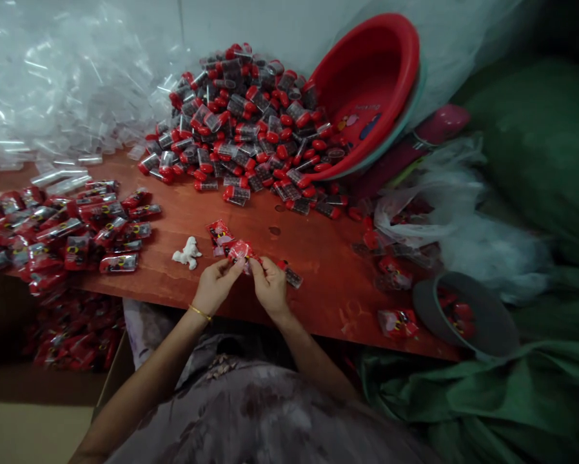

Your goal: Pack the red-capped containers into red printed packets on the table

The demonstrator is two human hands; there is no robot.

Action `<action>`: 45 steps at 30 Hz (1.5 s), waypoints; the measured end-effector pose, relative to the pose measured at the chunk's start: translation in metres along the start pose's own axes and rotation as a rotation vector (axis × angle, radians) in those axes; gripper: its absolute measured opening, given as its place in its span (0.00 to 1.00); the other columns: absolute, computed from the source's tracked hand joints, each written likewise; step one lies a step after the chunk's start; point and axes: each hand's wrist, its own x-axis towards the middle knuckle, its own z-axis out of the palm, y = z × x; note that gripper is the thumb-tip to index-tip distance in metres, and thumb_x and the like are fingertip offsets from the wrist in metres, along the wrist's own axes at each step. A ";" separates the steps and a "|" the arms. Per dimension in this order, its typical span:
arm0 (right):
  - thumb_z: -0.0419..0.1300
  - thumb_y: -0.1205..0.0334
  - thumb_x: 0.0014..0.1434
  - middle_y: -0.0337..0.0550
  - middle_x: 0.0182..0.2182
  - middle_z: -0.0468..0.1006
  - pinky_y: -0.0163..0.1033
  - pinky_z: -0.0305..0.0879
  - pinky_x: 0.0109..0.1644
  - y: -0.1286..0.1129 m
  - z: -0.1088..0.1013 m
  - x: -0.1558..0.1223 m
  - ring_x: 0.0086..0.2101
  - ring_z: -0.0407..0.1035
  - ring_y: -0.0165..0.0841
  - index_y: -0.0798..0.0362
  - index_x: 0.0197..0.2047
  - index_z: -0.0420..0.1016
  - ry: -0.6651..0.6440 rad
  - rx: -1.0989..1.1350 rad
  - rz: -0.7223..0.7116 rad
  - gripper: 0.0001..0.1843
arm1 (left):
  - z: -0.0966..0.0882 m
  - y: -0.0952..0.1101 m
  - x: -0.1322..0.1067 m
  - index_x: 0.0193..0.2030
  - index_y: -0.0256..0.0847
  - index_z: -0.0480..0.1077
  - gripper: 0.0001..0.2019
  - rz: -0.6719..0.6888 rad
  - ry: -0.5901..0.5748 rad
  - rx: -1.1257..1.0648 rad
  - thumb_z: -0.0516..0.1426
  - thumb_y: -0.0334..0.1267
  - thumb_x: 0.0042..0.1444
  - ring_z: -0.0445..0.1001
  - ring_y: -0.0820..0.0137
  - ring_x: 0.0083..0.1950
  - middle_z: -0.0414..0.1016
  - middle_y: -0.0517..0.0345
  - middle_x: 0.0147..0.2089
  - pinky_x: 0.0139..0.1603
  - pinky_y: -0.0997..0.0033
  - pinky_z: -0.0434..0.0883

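My left hand (218, 282) and my right hand (269, 283) meet at the table's front edge. Fingers of both are closed on a small red printed wrapper (241, 250), pinched from either side. Just behind it lies another red printed wrapper (218, 233), flat on the wood. By my right hand rests a small clear tube with a red cap and dark contents (293, 277), partly hidden by the fingers. A crumpled white wad (187, 253) sits to the left of my left hand.
A large heap of red-capped tubes (241, 129) spills from a tilted red basin (376, 71). Wrapped red packets (77, 232) are piled at left, with more in a box below (79, 335). Clear plastic sleeves (67, 77) fill the back left. A grey bowl (425, 303) stands right.
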 end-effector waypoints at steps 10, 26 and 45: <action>0.53 0.54 0.60 0.50 0.44 0.76 0.44 0.63 0.51 0.016 -0.043 -0.014 0.46 0.68 0.38 0.53 0.47 0.70 0.004 -0.373 -0.173 0.16 | 0.003 0.003 0.008 0.26 0.34 0.72 0.23 -0.151 0.147 -0.291 0.72 0.43 0.22 0.73 0.73 0.29 0.76 0.58 0.28 0.37 0.71 0.70; 0.48 0.55 0.61 0.37 0.19 0.74 0.34 0.65 0.23 0.021 -0.077 -0.038 0.16 0.66 0.28 0.54 0.43 0.70 -0.189 -0.024 0.169 0.15 | 0.007 -0.005 0.010 0.28 0.35 0.73 0.23 -0.215 0.056 -0.198 0.70 0.48 0.25 0.74 0.72 0.31 0.77 0.56 0.29 0.38 0.70 0.69; 0.54 0.56 0.61 0.41 0.34 0.78 0.42 0.71 0.43 0.014 -0.077 -0.043 0.34 0.75 0.32 0.47 0.52 0.70 -0.169 0.167 0.067 0.16 | 0.003 0.000 0.010 0.29 0.35 0.73 0.25 -0.273 0.039 -0.182 0.70 0.51 0.25 0.74 0.71 0.31 0.78 0.52 0.32 0.36 0.70 0.69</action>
